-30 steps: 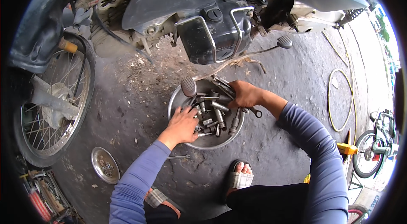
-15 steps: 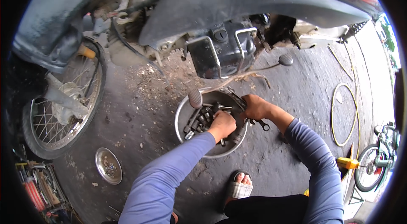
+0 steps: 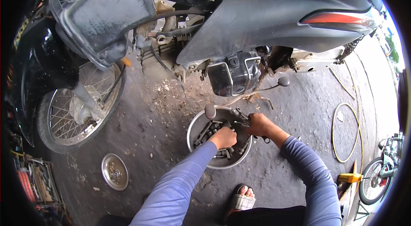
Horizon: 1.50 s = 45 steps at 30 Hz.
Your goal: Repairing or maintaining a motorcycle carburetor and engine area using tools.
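Observation:
A round metal bowl (image 3: 192, 128) on the ground holds dark sockets (image 3: 212, 129) and other small tools. My left hand (image 3: 224, 138) reaches down into it, closed over the sockets; what its fingers pinch, if anything, is hidden. At the bowl's right rim, my right hand (image 3: 260, 125) is wrapped round several wrenches (image 3: 242, 118). Their ends stick out on both sides of the fist, over the bowl and past its rim. A motorcycle's black foot pedal (image 3: 210, 111) overhangs the bowl's far left edge.
Beyond the bowl stands a motorcycle with a grey body panel (image 3: 257, 20), engine cover (image 3: 233, 74) and front wheel (image 3: 81, 110). A small metal dish (image 3: 114, 171) of little parts lies at left. A yellow hose (image 3: 334, 132) loops at right, near a yellow tool (image 3: 350, 177).
My view has tilted up, so more of the motorcycle shows and the bowl sits lower. Both hands stay at the bowl, the right still gripping the wrenches.

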### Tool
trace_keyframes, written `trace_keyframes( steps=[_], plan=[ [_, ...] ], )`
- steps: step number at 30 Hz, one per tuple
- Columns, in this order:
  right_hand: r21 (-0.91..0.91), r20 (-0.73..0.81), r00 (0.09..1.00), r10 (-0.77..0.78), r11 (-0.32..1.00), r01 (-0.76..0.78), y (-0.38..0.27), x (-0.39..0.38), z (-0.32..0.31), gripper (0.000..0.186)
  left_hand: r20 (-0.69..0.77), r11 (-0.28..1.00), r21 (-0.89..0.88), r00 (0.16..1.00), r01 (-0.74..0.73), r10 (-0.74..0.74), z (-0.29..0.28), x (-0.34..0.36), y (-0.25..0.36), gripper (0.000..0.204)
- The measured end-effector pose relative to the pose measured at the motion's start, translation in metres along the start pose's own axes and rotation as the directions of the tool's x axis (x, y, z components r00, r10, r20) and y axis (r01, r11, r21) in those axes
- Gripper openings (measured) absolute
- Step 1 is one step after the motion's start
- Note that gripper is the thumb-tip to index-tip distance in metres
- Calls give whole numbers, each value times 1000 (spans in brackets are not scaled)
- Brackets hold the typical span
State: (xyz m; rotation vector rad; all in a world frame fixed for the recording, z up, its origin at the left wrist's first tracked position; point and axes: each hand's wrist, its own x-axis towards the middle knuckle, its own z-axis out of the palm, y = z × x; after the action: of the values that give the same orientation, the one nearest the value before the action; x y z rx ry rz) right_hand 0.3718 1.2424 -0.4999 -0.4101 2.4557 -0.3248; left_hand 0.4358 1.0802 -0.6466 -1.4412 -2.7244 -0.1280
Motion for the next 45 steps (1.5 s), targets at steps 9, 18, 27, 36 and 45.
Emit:
trace_keyframes(
  steps=[9,18,27,36,45],
  plan=[
    [-16,-20,999,37,999,-38,-21,6,24,35,-252,639,-629,661,444,-707,-19,-30,25,19],
    [-207,-135,979,-152,971,122,-80,-5,64,46,97,-162,-966,300,-202,-949,-115,-85,29,27],
    [140,-555,633,-539,690,710,-214,-92,-73,20,-231,113,-857,179,-502,-956,-231,-110,-3,19],
    [236,-611,676,-412,720,652,-271,-52,-158,16,-408,363,-710,-68,-604,-911,-312,-74,-76,25],
    [-426,-788,338,-515,852,305,-286,-35,-179,11,108,-355,-323,338,-877,-935,-300,-60,-101,15]
  ],
)
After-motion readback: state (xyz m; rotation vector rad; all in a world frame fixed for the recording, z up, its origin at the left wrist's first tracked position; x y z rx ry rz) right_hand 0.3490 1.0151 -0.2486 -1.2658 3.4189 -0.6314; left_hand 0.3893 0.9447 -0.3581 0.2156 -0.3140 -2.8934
